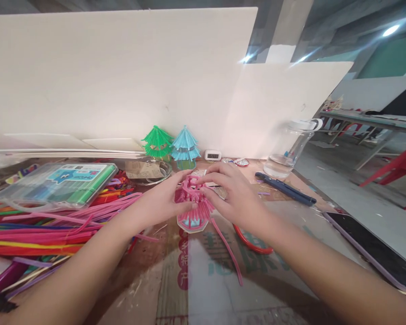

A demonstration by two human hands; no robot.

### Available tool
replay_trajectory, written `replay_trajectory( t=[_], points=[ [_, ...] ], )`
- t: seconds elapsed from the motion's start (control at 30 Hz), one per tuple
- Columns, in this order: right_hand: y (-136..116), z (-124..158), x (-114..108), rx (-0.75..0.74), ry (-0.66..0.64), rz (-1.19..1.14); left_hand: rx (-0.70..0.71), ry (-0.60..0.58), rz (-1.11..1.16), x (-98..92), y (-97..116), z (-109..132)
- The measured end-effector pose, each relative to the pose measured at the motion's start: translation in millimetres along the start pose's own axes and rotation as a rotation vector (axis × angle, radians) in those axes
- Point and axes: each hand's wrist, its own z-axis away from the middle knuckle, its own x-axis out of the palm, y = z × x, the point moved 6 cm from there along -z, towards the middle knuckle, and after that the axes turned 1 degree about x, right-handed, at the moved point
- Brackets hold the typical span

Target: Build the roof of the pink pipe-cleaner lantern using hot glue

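Head view: a pink model (195,214) sits mid-scene between two hands; the left hand (166,197) holds its left side, fingers bent round it, thumb across the front; the right hand (236,195) arches at its upper right, fingers curved and partly spread, thumb and index finger against it, though whether they pinch I cannot tell; a loose pink strip (229,249) lies near; a green model (157,142) and blue model (185,145) stand far; a marker case (62,184) lies left; a bottle (280,166) stands right.
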Motion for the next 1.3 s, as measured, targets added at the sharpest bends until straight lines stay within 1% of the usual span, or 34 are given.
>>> replay_trajectory(
  t=[0.13,0.2,0.33,0.47,0.57,0.77,0.87,0.93,1.07,1.13,1.23,1.3],
  points=[
    [6,-7,-14,0.119,0.038,-0.052,-0.006,0.012,-0.009,2.0,-4,-1],
    [9,-6,-15,0.147,0.041,-0.078,-0.01,0.019,-0.009,2.6,-5,-2],
    [10,0,-1,0.08,-0.012,-0.048,-0.001,0.016,0.017,4.1,-6,-2],
    [8,6,10,0.008,-0.023,0.017,0.011,0.023,0.024,5.0,-6,-3],
    [6,8,12,-0.021,-0.01,0.046,0.019,0.025,0.041,5.8,-6,-4],
    [5,8,14,-0.028,-0.019,0.065,0.039,0.015,0.055,5.8,-4,-4],
    [6,6,7,0.006,0.004,0.018,0.051,0.02,0.059,4.1,-3,-3],
    [9,3,-4,0.057,0.029,-0.019,0.046,0.028,0.068,2.5,-5,-3],
    [23,-3,-27,0.176,0.058,-0.071,0.066,-0.001,0.075,3.4,-11,-4],
    [30,-4,-35,0.233,0.022,-0.089,0.057,-0.01,0.106,4.7,-16,-6],
    [42,-1,-38,0.311,-0.126,-0.062,0.015,-0.017,0.222,6.7,-22,-10],
    [47,2,-38,0.328,-0.236,-0.019,-0.021,-0.024,0.299,7.0,-23,-12]
  ],
)
